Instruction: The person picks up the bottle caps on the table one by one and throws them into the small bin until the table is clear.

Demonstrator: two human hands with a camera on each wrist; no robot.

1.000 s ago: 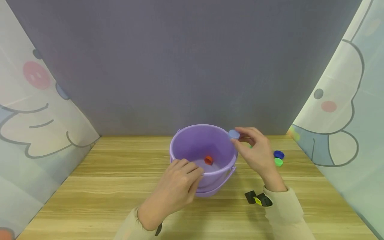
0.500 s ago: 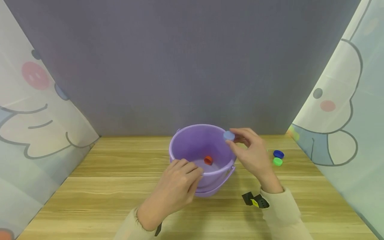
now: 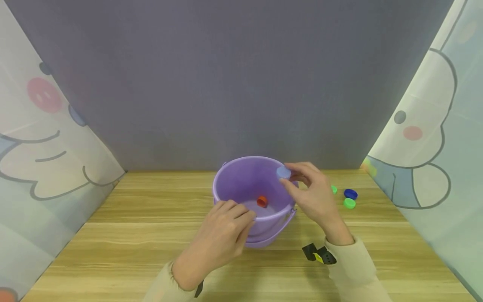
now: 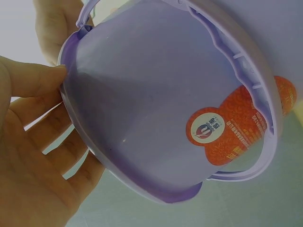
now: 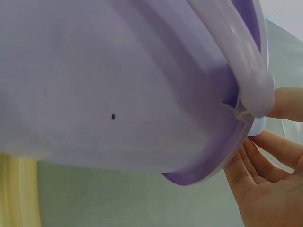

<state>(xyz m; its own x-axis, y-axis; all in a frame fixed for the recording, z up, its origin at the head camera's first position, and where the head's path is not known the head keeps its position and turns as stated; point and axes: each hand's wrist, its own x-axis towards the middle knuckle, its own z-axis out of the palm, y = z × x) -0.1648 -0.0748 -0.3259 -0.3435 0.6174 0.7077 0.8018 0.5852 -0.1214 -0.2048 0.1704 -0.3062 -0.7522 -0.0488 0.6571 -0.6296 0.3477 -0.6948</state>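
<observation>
A purple bucket stands in the middle of the table, a red bottle cap lying on its floor. My left hand grips the near rim; in the left wrist view the thumb lies on the outside and the fingers reach over the edge. Between right thumb and fingers I pinch a light blue bottle cap over the bucket's right rim. That right hand hovers above the rim's right side. In the right wrist view the bucket wall hides most of the light blue cap.
To the right on the wooden table lie a dark blue cap, a green cap and another green cap partly behind my hand. The bucket's handle hangs down in front. A grey panel rises behind.
My right hand has moved left with the light blue cap, from beside the rim to over it. A green cap behind that hand shows more now. The left hand stays on the rim.
</observation>
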